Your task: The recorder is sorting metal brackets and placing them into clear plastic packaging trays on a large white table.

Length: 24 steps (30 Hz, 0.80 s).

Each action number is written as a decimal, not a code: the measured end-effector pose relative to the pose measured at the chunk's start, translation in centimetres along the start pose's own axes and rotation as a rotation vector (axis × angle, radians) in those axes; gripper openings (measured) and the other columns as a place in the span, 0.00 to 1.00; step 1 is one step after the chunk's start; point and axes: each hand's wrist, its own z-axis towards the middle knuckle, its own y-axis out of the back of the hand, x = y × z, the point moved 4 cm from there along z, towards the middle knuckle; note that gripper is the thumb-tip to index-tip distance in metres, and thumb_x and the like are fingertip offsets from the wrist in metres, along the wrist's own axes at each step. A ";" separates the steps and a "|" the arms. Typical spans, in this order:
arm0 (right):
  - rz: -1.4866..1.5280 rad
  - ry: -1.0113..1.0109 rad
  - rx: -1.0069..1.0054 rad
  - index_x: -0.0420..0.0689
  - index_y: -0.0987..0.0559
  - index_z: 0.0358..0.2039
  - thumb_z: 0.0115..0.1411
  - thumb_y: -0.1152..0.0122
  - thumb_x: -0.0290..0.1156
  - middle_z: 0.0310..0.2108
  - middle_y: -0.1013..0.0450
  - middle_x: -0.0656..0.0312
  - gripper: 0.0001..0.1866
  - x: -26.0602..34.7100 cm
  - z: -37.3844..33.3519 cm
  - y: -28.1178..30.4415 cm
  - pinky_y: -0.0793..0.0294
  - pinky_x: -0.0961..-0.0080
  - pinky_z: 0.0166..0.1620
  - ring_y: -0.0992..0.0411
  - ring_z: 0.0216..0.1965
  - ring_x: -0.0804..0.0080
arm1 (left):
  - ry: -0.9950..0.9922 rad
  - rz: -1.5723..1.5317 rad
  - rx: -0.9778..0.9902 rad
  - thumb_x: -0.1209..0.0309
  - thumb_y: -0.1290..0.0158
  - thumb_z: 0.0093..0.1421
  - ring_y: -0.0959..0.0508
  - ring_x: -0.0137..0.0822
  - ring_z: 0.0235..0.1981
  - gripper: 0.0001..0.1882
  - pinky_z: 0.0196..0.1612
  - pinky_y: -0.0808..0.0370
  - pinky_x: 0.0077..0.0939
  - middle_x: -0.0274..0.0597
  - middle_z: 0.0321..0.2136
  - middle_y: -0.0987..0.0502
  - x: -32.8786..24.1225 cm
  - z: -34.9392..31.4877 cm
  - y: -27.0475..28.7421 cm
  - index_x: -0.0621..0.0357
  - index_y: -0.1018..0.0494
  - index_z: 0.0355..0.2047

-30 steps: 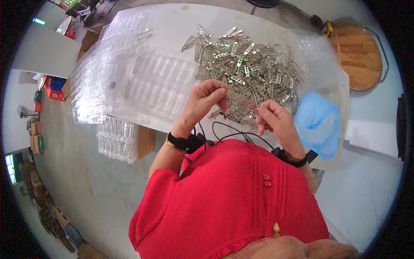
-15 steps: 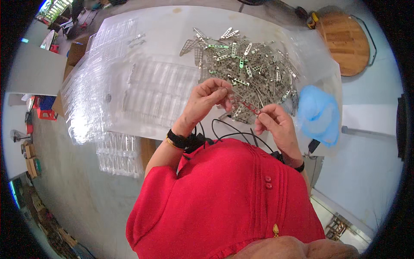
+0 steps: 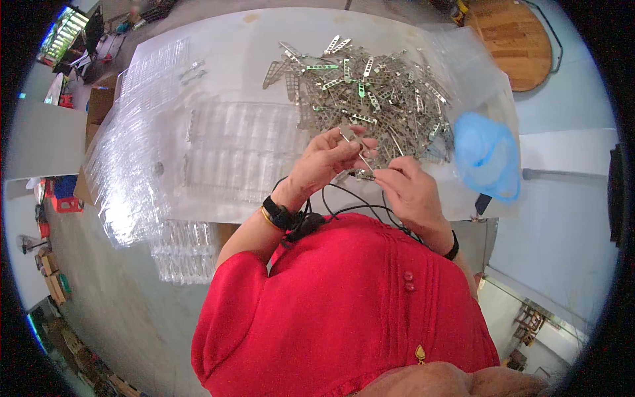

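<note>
A slim shiny metal strip (image 3: pixel 365 160) is held between my two hands, just in front of the pile. My left hand (image 3: pixel 324 161) pinches its upper part between thumb and fingers. The fingertips of my right hand (image 3: pixel 411 195) close on its lower end. Beyond my hands lies a heap of loose perforated metal strips (image 3: pixel 370 99), silvery, several with green reflections. To the left of my left hand, a clear plastic tray with rows of moulded slots (image 3: pixel 241 149) rests flat on the white table (image 3: pixel 225 40).
Stacked clear plastic trays (image 3: pixel 132 152) cover the table's left side, with more trays (image 3: pixel 184 251) below its front edge. A blue plastic bag (image 3: pixel 486 159) lies at the right. Black cables (image 3: pixel 354 190) loop near my body. A round wooden board (image 3: pixel 512 43) stands beyond the far right corner.
My hands have drawn closer together, and the strip between them now slants more steeply. Its red reflection is gone. The whole view has shifted slightly.
</note>
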 end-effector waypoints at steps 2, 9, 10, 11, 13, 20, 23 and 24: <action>0.074 -0.049 0.035 0.46 0.19 0.38 0.56 0.33 0.26 0.33 0.27 0.59 0.09 -0.5 0.2 -0.1 0.26 0.68 0.34 0.25 0.32 0.61 | 0.008 0.018 -0.001 0.72 0.50 0.67 0.20 0.42 0.49 0.20 0.50 0.21 0.35 0.54 0.51 0.24 0.0 0.6 -0.3 0.63 0.35 0.58; 0.376 -0.297 -0.040 0.40 0.21 0.38 0.63 0.37 0.31 0.31 0.26 0.59 0.08 -6.0 2.9 1.0 0.27 0.73 0.34 0.27 0.32 0.71 | 0.030 0.247 0.028 0.72 0.50 0.68 0.18 0.39 0.42 0.21 0.43 0.21 0.30 0.50 0.44 0.20 -1.8 3.0 -1.1 0.58 0.40 0.59; 0.364 -0.307 -0.026 0.39 0.22 0.38 0.65 0.39 0.31 0.29 0.25 0.60 0.08 -6.6 3.6 1.1 0.27 0.77 0.33 0.26 0.30 0.75 | 0.048 0.270 0.054 0.72 0.49 0.68 0.17 0.39 0.40 0.23 0.42 0.21 0.31 0.49 0.41 0.19 -1.7 3.3 -1.4 0.59 0.41 0.61; 0.373 -0.313 -0.022 0.39 0.22 0.38 0.65 0.39 0.31 0.29 0.25 0.60 0.08 -7.2 4.2 0.7 0.27 0.77 0.33 0.26 0.30 0.75 | 0.056 0.270 0.047 0.72 0.49 0.68 0.17 0.39 0.40 0.23 0.42 0.21 0.31 0.49 0.41 0.19 -1.5 3.5 -1.5 0.59 0.41 0.61; 0.774 -0.494 0.126 0.38 0.23 0.39 0.65 0.40 0.30 0.27 0.24 0.63 0.08 -8.6 4.8 -0.9 0.28 0.80 0.30 0.27 0.26 0.79 | 0.084 0.209 0.109 0.73 0.48 0.67 0.18 0.38 0.40 0.27 0.43 0.21 0.31 0.48 0.40 0.19 -0.6 4.1 -2.2 0.58 0.44 0.63; 0.832 -0.546 0.237 0.36 0.24 0.37 0.65 0.41 0.28 0.25 0.25 0.65 0.07 -11.2 6.5 -2.4 0.29 0.83 0.26 0.28 0.23 0.82 | 0.087 0.211 0.060 0.73 0.50 0.68 0.18 0.38 0.41 0.27 0.43 0.20 0.32 0.47 0.40 0.20 1.5 6.1 -1.2 0.57 0.45 0.65; 0.837 -0.580 0.224 0.36 0.24 0.37 0.65 0.40 0.29 0.25 0.25 0.65 0.08 -12.1 7.1 -2.6 0.29 0.82 0.26 0.28 0.23 0.82 | 0.116 0.228 0.002 0.73 0.50 0.68 0.18 0.39 0.42 0.25 0.43 0.19 0.33 0.47 0.41 0.20 2.4 6.7 0.0 0.57 0.42 0.63; 0.815 -0.587 0.223 0.36 0.24 0.37 0.65 0.41 0.30 0.25 0.26 0.65 0.08 -12.3 7.3 -2.8 0.30 0.82 0.27 0.29 0.23 0.82 | 0.116 0.224 -0.003 0.73 0.50 0.68 0.18 0.39 0.42 0.25 0.43 0.19 0.33 0.47 0.41 0.20 2.5 6.8 0.2 0.57 0.42 0.63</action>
